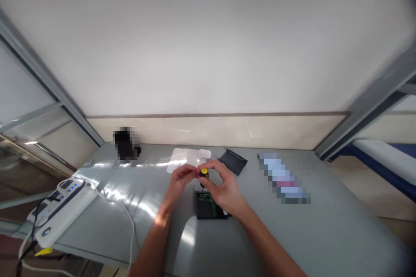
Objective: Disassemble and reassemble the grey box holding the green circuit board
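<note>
My right hand (224,184) grips a small screwdriver (203,172) with a yellow-topped black handle. The tool stands upright, its shaft pointing down at the upper edge of a black device (204,213) with a green circuit board showing. My left hand (184,176) is beside the handle, its thumb and fingers pressed together near the top; what they hold, if anything, is too small to make out. Behind my hands lies a white sheet (177,157) with a few tiny dark specks on it. A flat black cover (234,162) rests to the right of the sheet.
At the left edge of the grey table (260,233) is a white power strip (65,212) with cables. A white cable (131,220) runs toward the front edge. A blurred dark object (126,145) stands at the back left, and a blurred bluish object (282,177) lies on the right.
</note>
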`<state>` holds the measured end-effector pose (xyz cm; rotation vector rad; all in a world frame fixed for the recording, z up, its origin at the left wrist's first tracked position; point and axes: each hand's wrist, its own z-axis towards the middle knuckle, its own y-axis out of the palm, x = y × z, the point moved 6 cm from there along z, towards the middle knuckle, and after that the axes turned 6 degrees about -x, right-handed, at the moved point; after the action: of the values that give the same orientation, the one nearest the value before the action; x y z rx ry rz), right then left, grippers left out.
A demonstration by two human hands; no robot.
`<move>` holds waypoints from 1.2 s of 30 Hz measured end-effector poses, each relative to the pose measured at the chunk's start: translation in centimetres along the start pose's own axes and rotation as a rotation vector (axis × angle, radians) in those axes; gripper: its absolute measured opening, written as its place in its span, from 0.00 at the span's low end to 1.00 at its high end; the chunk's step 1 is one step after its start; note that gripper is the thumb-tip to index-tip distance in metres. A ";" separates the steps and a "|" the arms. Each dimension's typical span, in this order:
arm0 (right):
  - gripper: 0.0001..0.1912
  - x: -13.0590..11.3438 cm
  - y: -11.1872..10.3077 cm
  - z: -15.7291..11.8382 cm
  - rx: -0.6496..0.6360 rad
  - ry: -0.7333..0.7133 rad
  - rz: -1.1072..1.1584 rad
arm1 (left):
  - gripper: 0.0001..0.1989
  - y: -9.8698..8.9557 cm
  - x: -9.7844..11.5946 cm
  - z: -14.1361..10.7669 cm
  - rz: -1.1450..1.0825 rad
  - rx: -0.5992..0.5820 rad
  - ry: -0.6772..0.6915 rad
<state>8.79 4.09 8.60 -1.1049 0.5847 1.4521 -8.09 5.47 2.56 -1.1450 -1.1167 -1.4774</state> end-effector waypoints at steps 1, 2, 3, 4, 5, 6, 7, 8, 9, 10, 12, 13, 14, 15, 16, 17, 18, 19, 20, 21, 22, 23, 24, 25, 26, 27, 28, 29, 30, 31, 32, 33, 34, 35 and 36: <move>0.06 0.2 -0.1 0.1 0.004 0.021 0.042 | 0.08 -0.6 0.3 0.0 0.064 0.071 0.033; 0.06 0.5 -0.3 0.1 0.013 0.035 0.099 | 0.06 -1.0 0.5 0.0 0.150 0.129 0.064; 0.07 0.6 -0.8 0.2 0.033 0.039 0.164 | 0.04 -1.3 0.7 -0.1 0.245 0.174 0.094; 0.08 0.7 -1.4 0.3 0.069 0.031 0.231 | 0.04 -1.5 0.9 -0.1 0.338 0.202 0.120; 0.08 0.6 -2.4 0.3 0.121 0.012 0.297 | 0.05 -1.4 0.9 -0.2 0.416 0.206 0.140; 0.09 0.6 -3.6 0.4 0.184 -0.005 0.349 | 0.06 -1.3 0.9 -0.2 0.482 0.191 0.157; 0.10 0.7 -5.0 0.3 0.258 -0.026 0.388 | 0.07 -1.0 0.8 -0.3 0.536 0.163 0.173; 0.11 0.8 -6.5 0.3 0.333 -0.043 0.420 | 0.08 -0.6 0.7 -0.3 0.581 0.126 0.186; 0.11 1.0 -7.9 0.2 0.368 -0.047 0.418 | 0.09 -0.2 0.6 -0.4 0.619 0.085 0.198; 0.11 1.3 -9.0 0.2 0.379 -0.037 0.373 | 0.10 0.2 0.6 -0.5 0.649 0.049 0.207; 0.13 2.7 -10.4 0.3 0.322 0.083 0.140 | 0.11 0.8 0.5 -0.7 0.683 0.009 0.220; 0.14 3.7 -10.4 0.3 0.234 0.174 -0.058 | 0.12 1.1 0.5 -0.8 0.690 0.001 0.219; 0.14 4.8 -10.2 0.2 0.137 0.262 -0.301 | 0.12 1.3 0.5 -0.9 0.693 -0.005 0.214; 0.13 6.0 -9.9 -0.1 0.040 0.359 -0.534 | 0.12 1.6 0.4 -0.9 0.695 -0.014 0.207; 0.12 7.0 -9.6 -0.4 -0.004 0.409 -0.606 | 0.13 1.9 0.3 -1.0 0.698 -0.031 0.199; 0.11 7.8 -9.4 -0.7 -0.018 0.444 -0.648 | 0.13 2.2 0.2 -1.1 0.701 -0.051 0.192; 0.11 8.4 -9.1 -1.0 -0.033 0.476 -0.691 | 0.13 2.6 0.1 -1.2 0.705 -0.076 0.186; 0.12 8.8 -8.9 -1.3 -0.041 0.497 -0.715 | 0.12 2.9 0.0 -1.2 0.707 -0.101 0.179; 0.13 9.0 -8.8 -1.5 -0.047 0.513 -0.737 | 0.12 3.2 -0.2 -1.3 0.708 -0.128 0.170; 0.14 9.1 -8.7 -1.7 -0.055 0.525 -0.757 | 0.12 3.4 -0.4 -1.3 0.706 -0.153 0.160; 0.14 9.1 -8.7 -1.8 -0.062 0.534 -0.772 | 0.11 3.6 -0.5 -1.3 0.701 -0.169 0.150; 0.14 9.0 -8.8 -1.8 -0.065 0.542 -0.784 | 0.11 3.6 -0.6 -1.3 0.693 -0.176 0.141; 0.14 8.9 -8.9 -1.9 -0.066 0.550 -0.794 | 0.10 3.6 -0.7 -1.3 0.685 -0.175 0.135; 0.14 8.7 -9.0 -1.9 -0.065 0.556 -0.802 | 0.10 3.5 -0.7 -1.3 0.679 -0.164 0.133; 0.14 8.6 -9.0 -1.8 -0.063 0.559 -0.808 | 0.10 3.4 -0.6 -1.3 0.673 -0.151 0.135; 0.14 8.4 -9.0 -1.8 -0.060 0.559 -0.812 | 0.10 3.2 -0.6 -1.3 0.670 -0.137 0.138; 0.14 8.3 -9.0 -1.8 -0.058 0.556 -0.816 | 0.10 3.2 -0.5 -1.3 0.669 -0.128 0.142; 0.15 8.1 -9.1 -1.7 -0.045 0.554 -0.817 | 0.10 3.1 -0.5 -1.2 0.669 -0.127 0.144; 0.15 7.9 -9.3 -1.7 -0.017 0.554 -0.811 | 0.10 3.1 -0.5 -1.2 0.667 -0.130 0.144; 0.15 7.7 -9.6 -1.7 0.028 0.557 -0.794 | 0.10 3.1 -0.5 -1.2 0.663 -0.132 0.144; 0.16 7.4 -10.1 -1.7 0.084 0.557 -0.759 | 0.10 3.1 -0.5 -1.1 0.658 -0.130 0.145; 0.16 7.1 -10.5 -1.7 0.141 0.548 -0.703 | 0.10 3.0 -0.5 -1.0 0.652 -0.120 0.147; 0.17 6.8 -11.0 -1.8 0.195 0.527 -0.634 | 0.09 2.9 -0.5 -1.0 0.645 -0.100 0.152; 0.18 6.4 -11.4 -1.8 0.238 0.495 -0.561 | 0.09 2.8 -0.4 -0.9 0.634 -0.073 0.157; 0.18 6.0 -11.8 -1.8 0.268 0.454 -0.496 | 0.09 2.6 -0.3 -0.9 0.621 -0.041 0.162</move>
<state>21.18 7.92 5.32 -1.2583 0.7324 0.6763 -5.65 4.24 2.39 -1.2319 -0.5451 -1.0787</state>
